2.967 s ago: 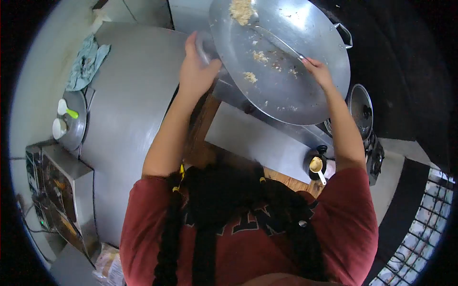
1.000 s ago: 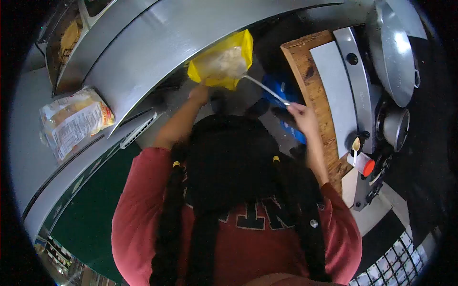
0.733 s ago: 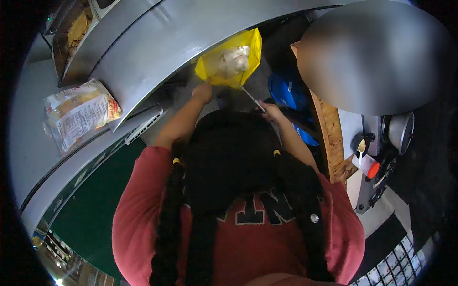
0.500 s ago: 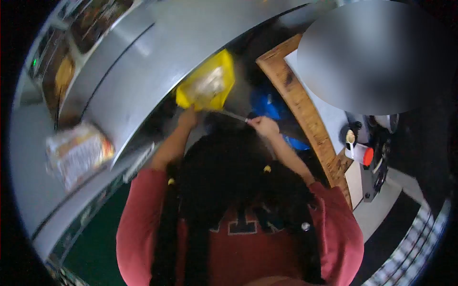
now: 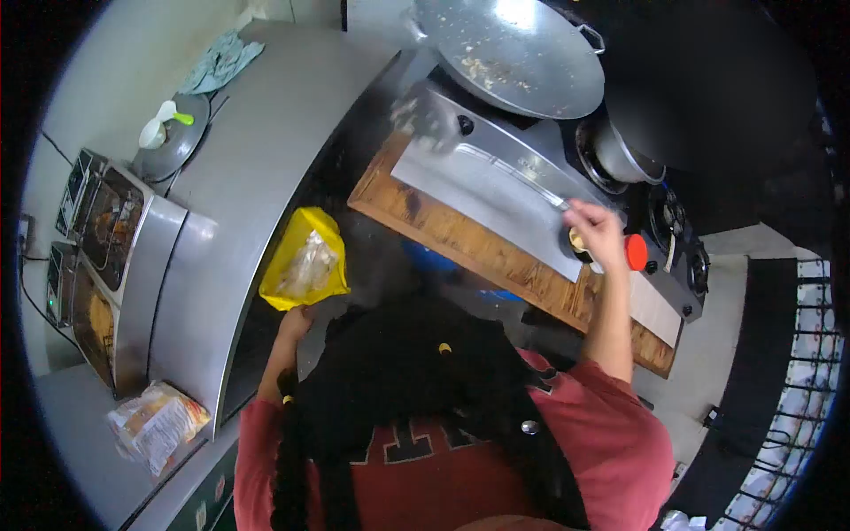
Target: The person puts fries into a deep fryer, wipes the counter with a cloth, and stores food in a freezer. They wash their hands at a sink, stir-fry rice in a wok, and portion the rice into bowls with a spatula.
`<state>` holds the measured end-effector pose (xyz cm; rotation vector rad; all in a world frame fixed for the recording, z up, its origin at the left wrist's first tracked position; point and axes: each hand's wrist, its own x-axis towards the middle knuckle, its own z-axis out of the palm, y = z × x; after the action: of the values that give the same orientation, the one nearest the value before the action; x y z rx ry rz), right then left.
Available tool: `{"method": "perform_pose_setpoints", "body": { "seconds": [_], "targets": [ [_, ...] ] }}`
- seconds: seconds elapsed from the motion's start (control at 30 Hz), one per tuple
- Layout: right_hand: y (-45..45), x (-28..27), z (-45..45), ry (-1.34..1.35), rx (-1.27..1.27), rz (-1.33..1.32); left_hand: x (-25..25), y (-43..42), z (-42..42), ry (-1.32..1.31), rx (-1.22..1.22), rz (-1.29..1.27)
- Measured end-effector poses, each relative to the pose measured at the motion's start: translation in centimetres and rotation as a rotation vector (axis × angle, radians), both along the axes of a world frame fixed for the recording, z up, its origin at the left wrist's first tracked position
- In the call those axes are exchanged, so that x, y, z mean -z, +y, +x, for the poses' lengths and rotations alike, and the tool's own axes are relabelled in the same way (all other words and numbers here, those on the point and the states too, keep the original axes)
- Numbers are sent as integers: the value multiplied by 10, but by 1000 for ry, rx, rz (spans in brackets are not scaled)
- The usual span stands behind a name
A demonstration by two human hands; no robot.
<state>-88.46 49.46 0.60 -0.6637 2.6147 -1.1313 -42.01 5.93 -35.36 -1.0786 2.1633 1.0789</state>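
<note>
My left hand grips the near edge of a yellow bag. Pale, whitish pieces lie inside the bag's open mouth. My right hand is closed around the handle of a long metal utensil, which reaches up and left over the white sheet on the counter. Motion smears the utensil's head near the stove edge, with pale bits around it, so its exact shape does not show. Beyond it sits a large wok with small bits of food in it.
A wooden board edges the counter under a white sheet. By my right hand stand a red-lidded jar and a pot. To the left are a steel worktop, a fryer, a round lid and a packaged bag.
My right hand has swung the utensil away from the yellow bag, rightward and out over the counter. My left hand still holds the bag. The view has shifted, bringing the wok into sight.
</note>
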Motion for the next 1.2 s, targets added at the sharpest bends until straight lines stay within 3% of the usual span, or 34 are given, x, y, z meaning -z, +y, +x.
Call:
{"method": "perform_pose_setpoints", "body": {
  "seconds": [0.03, 0.1, 0.13, 0.2, 0.27, 0.37, 0.53, 0.67, 0.7, 0.8, 0.93, 1.0, 1.1, 1.13, 1.2],
  "targets": [
    [3, -31, -18, 89, 59, 15, -17, 4, -13, 5, 3, -9],
    [5, -89, -57, 203, 65, 168, -62, 20, -36, -43, -254, 93],
    [2, -112, -75, 268, 76, 277, -41, 19, -32, 121, -36, -164],
    [-14, -151, -107, 411, 88, 552, -51, 27, -48, 176, -25, -191],
    [-30, -163, -146, 518, 42, 818, -53, 35, -65, 235, -51, -180],
    [-54, -151, -200, 488, -18, 976, -52, 47, -85, 274, -72, -224],
    [-94, -84, -300, 372, -169, 917, -74, 79, -112, 243, -226, -185],
    [-121, -95, -335, 452, -200, 918, -92, 87, -115, 83, -244, -147],
    [-123, -110, -346, 544, -216, 1029, -90, 86, -110, 78, -258, -147],
    [-118, -128, -412, 493, -172, 1058, -66, 81, -87, 184, -363, -212],
    [-138, -114, -493, 385, -167, 1121, -87, 101, -77, 101, -342, -285],
    [-153, -102, -516, 355, -209, 1051, -64, 107, -56, 76, -387, -248],
    [-174, -40, -633, 370, -417, 887, -59, 120, -43, -2, -396, -246],
    [-186, -44, -629, 282, -581, 752, -58, 125, -37, -72, -434, -204],
    [-209, -40, -630, 227, -617, 740, -59, 132, -22, -152, -476, -160]
  ]
}}
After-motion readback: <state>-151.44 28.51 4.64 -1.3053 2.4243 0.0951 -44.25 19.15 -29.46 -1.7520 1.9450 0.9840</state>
